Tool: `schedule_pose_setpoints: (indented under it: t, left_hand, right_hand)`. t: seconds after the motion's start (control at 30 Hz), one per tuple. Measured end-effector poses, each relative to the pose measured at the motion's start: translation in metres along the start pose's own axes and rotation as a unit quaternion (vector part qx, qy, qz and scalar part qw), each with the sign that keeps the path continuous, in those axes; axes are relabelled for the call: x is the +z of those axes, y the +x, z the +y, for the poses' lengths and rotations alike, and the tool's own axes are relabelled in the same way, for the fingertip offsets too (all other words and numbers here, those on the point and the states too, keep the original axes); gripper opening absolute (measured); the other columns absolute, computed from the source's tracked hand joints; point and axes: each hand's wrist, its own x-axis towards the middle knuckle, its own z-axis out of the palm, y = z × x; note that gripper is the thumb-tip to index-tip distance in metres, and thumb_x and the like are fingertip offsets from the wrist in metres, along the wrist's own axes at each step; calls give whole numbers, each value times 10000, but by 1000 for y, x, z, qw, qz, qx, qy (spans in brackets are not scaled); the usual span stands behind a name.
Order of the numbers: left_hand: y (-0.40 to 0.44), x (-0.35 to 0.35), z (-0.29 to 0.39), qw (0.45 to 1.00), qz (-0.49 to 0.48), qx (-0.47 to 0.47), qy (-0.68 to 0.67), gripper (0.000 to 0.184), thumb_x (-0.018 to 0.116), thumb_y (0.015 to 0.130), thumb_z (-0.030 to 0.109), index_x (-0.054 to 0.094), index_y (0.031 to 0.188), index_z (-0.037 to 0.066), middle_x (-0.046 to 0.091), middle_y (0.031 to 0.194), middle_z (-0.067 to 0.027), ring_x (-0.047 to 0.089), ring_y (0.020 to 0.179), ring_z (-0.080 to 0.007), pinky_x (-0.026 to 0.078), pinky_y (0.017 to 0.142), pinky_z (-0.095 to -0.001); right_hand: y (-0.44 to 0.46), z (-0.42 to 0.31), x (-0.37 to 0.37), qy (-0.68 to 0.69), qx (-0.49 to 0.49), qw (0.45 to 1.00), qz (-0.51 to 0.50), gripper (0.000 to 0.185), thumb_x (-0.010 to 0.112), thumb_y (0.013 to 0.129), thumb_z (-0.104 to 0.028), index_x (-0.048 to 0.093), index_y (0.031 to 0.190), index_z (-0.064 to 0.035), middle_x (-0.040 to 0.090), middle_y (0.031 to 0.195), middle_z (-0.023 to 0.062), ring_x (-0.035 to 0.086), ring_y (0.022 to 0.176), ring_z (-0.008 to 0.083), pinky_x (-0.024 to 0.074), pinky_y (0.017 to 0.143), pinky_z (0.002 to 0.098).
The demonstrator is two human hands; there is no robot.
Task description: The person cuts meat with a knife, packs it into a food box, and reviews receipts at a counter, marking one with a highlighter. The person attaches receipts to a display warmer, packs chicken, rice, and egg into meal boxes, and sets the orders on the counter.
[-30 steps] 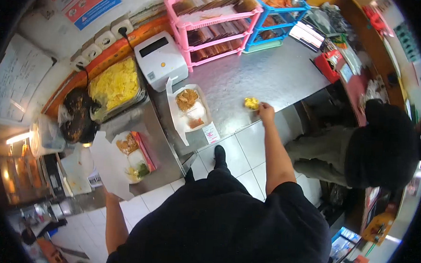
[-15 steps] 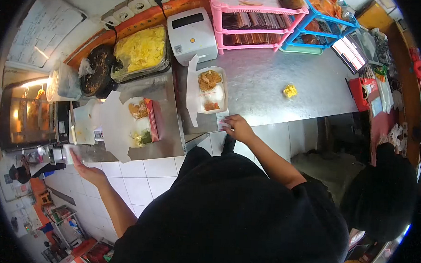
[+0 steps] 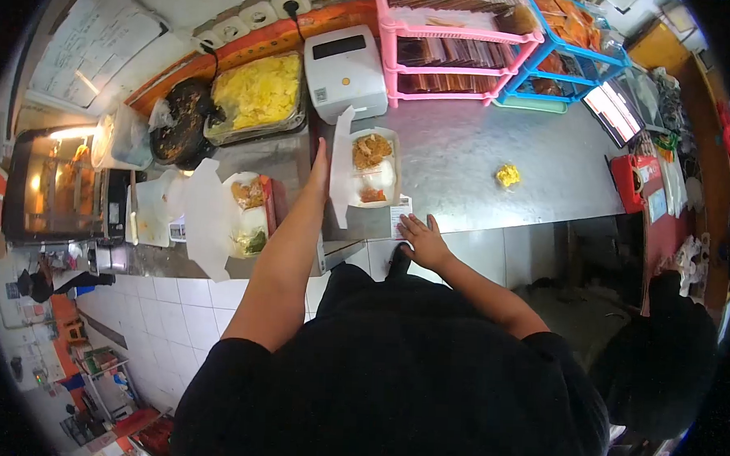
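Note:
An open white food box [image 3: 398,168] stands near the counter's front edge, with browned shredded food [image 3: 372,151], white rice [image 3: 375,177] and a red relish [image 3: 372,195] inside. Its lid [image 3: 341,170] is folded up on the left side. My left hand [image 3: 322,167] is upright along the outer side of that lid, fingers stretched; I cannot tell whether it touches. Below the box, a small printed slip [image 3: 400,209] lies at the counter edge. My right hand [image 3: 425,240] has its fingers spread at the slip's lower end. A second open box [image 3: 272,204] is partly hidden behind my left forearm.
At the back are a tray of yellow shredded food [image 3: 257,93], a dark pan [image 3: 180,126], a white label printer [image 3: 346,72], and pink [image 3: 461,69] and blue racks [image 3: 542,95]. A yellow clump [image 3: 508,175] sits on the steel counter [image 3: 458,142]. A glass display [image 3: 53,182] stands left.
My left hand has swung from the far left to the near box's lid. My right hand has loosened from a pinch at the slip to spread fingers. The view has shifted slightly.

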Motion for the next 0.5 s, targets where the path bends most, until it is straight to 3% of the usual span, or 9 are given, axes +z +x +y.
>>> schedule_pose_setpoints:
  t: [0.07, 0.23, 0.33, 0.47, 0.5]
  left_hand:
    - [-3, 27, -5, 997, -17, 58, 44, 873, 314, 841, 723, 340, 1375, 33, 448, 1342, -172, 486, 1184, -326, 403, 986, -448]
    - [20, 47, -30, 993, -111, -15, -44, 902, 273, 829, 746, 350, 1367, 26, 450, 1335, -188, 460, 1209, -362, 358, 1024, -497]
    - [34, 75, -54, 997, -60, -24, -53, 873, 263, 840, 734, 378, 1350, 36, 475, 1317, -172, 471, 1197, -354, 365, 1019, -492]
    - [55, 107, -81, 990, -104, -38, -85, 831, 258, 857, 712, 408, 1330, 45, 494, 1304, -154, 482, 1186, -344, 377, 1009, -488]
    - [63, 114, -87, 988, -114, -34, -97, 812, 257, 866, 699, 414, 1326, 49, 498, 1301, -144, 487, 1182, -331, 380, 1007, -477]
  right_hand:
    - [-6, 6, -3, 4, 13, 1000, 6, 573, 570, 829, -309, 428, 1336, -85, 349, 1433, 94, 313, 1336, 257, 193, 1064, 578]
    - [-27, 27, -8, 47, 65, 995, 54, 510, 588, 823, -298, 503, 1271, -70, 385, 1407, 114, 337, 1320, 268, 209, 1063, 564]
    - [-42, 51, -14, 50, 109, 989, 82, 485, 588, 827, -301, 527, 1246, -65, 400, 1399, 116, 349, 1313, 274, 220, 1061, 558]
    - [-62, 80, -28, 67, 159, 981, 88, 422, 607, 814, -289, 571, 1169, -65, 457, 1339, 123, 397, 1269, 279, 271, 1054, 518]
    - [-66, 86, -31, 46, 159, 981, 100, 416, 620, 802, -293, 574, 1147, -63, 489, 1277, 129, 450, 1191, 295, 314, 1020, 493]
